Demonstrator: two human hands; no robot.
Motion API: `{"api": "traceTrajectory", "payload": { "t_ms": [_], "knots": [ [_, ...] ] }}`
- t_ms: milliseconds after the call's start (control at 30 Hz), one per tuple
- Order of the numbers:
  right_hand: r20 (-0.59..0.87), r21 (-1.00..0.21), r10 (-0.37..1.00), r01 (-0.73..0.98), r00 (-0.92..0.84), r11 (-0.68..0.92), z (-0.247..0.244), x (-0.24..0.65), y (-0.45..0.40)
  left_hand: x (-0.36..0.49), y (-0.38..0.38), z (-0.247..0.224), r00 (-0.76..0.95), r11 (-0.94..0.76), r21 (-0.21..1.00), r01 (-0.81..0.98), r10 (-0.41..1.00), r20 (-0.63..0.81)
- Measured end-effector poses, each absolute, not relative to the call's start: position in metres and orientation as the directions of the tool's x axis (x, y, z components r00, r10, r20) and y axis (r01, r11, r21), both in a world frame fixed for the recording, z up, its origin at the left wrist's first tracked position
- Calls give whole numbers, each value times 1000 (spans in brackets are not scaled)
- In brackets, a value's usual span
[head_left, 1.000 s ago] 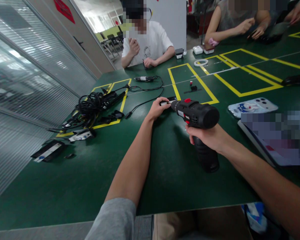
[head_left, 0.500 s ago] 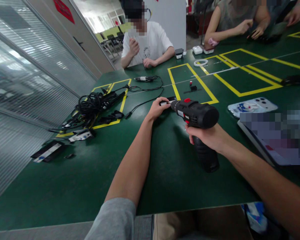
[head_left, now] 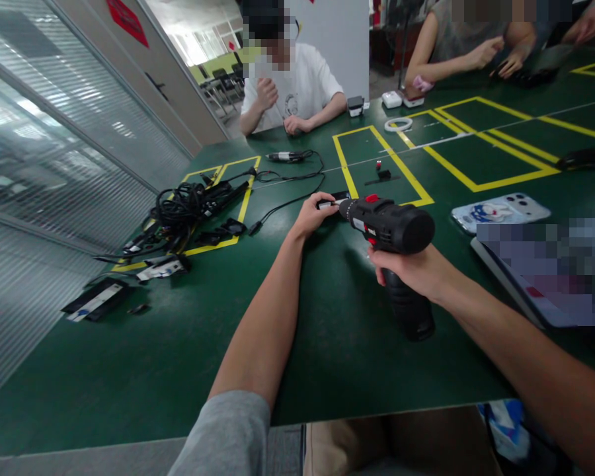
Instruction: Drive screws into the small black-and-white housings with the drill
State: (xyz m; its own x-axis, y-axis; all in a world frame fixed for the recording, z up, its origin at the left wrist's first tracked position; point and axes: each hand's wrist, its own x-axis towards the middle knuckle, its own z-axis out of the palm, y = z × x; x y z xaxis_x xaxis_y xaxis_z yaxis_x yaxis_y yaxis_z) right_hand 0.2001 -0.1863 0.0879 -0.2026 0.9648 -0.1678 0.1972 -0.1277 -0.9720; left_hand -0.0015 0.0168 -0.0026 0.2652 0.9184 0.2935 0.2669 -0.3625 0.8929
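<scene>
Over the green table (head_left: 218,357), the drill (head_left: 389,221) has not visibly moved — the work seems held at one spot. The right hand (head_left: 416,270) wraps its grip, nose at a black piece (head_left: 344,196) that the left hand (head_left: 311,215) holds, fingers narrow, on the table. Cables (head_left: 178,210) heap left, a phone (head_left: 500,211) lies right; beyond — a co-worker (head_left: 310,76) and a door (head_left: 171,112).
</scene>
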Motion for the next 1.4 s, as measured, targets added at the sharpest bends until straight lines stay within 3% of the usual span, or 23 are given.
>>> {"api": "traceTrajectory", "payload": {
  "t_ms": [1400],
  "knots": [
    [-152, -974, 965, 201, -214, -108, 84, 203, -186, 0, 13, 3, 255, -347, 878, 328, 928, 271]
  ]
}}
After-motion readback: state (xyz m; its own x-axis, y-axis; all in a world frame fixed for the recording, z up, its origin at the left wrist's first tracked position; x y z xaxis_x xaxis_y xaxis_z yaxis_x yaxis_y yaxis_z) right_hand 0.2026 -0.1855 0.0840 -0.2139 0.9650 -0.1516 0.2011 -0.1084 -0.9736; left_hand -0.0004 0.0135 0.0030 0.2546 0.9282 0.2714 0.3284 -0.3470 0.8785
